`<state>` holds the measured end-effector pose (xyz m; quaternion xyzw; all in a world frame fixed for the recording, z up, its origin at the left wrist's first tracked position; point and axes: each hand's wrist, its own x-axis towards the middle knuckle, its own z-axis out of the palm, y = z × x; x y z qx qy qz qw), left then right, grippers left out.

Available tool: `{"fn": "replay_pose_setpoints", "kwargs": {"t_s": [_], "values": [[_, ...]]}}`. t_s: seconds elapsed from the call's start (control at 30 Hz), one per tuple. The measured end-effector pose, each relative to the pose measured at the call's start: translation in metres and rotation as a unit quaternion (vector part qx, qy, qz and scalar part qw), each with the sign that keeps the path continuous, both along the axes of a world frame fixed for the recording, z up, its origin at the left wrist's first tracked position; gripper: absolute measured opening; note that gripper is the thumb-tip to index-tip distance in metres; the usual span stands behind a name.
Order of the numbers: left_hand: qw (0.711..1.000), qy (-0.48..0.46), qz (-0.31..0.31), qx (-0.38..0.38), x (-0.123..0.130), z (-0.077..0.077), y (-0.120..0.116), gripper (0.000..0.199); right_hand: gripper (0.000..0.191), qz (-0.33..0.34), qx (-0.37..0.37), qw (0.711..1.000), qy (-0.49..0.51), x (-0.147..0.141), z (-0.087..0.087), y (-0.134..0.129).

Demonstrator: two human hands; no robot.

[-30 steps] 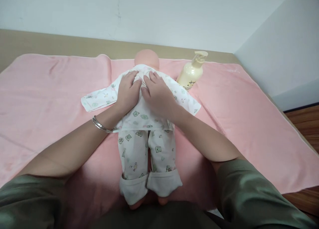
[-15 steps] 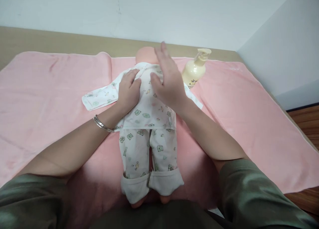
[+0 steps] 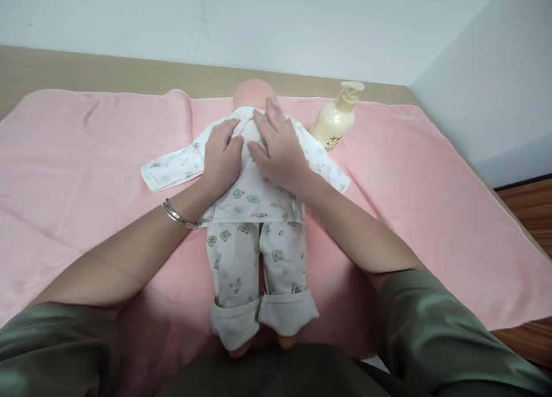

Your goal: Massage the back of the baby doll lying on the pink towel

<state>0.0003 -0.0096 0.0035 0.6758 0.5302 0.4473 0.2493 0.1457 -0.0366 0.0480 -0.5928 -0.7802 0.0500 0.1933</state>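
A baby doll (image 3: 254, 92) lies stretched out with its bald head at the far end and its feet close to my body. It wears a white printed top (image 3: 252, 204) and matching trousers (image 3: 237, 259) with turned-up cuffs. My left hand (image 3: 222, 158) rests on the left side of the top near the shoulder, fingers extended. On the right side of the chest area, my right hand (image 3: 282, 149) lies on the top with its fingers spread. Neither hand grips anything. The doll's face and hands are hidden from view.
A pink blanket (image 3: 431, 213) covers most of the table (image 3: 129, 69). A pale yellow pump bottle (image 3: 336, 118) stands on it, just beyond the doll's right-side sleeve. A white wall (image 3: 302, 23) rises behind the table, and another wall closes the right side.
My right hand has come down from a raised, tilted position onto the doll's top, moving slightly left. My left hand has stayed in place.
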Motion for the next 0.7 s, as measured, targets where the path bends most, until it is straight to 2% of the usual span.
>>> {"fn": "replay_pose_setpoints", "kwargs": {"t_s": [0.1,0.27,0.3,0.47,0.63,0.7], "values": [[1.000,0.006,0.003,0.000,-0.001,-0.002,0.001,0.045,0.063,0.001,-0.025,1.000,0.014,0.000,0.000,0.000],[1.000,0.001,-0.005,-0.003,-0.001,0.001,0.000,0.042,0.067,-0.008,0.076,0.995,0.062,0.001,0.010,-0.007],[1.000,0.002,-0.005,-0.004,0.000,0.001,0.000,0.043,0.068,-0.008,0.071,0.996,0.048,0.001,0.009,-0.006],[1.000,-0.005,0.011,-0.004,0.000,0.001,0.001,0.048,0.063,0.036,-0.044,0.998,0.000,-0.001,-0.001,0.002],[1.000,-0.006,0.005,0.001,0.000,-0.001,-0.001,0.046,0.063,0.013,0.038,0.998,0.046,0.001,0.007,-0.004],[1.000,-0.007,0.005,0.002,0.001,-0.001,-0.001,0.046,0.063,0.008,0.059,0.998,0.034,0.000,0.004,-0.004]]}}
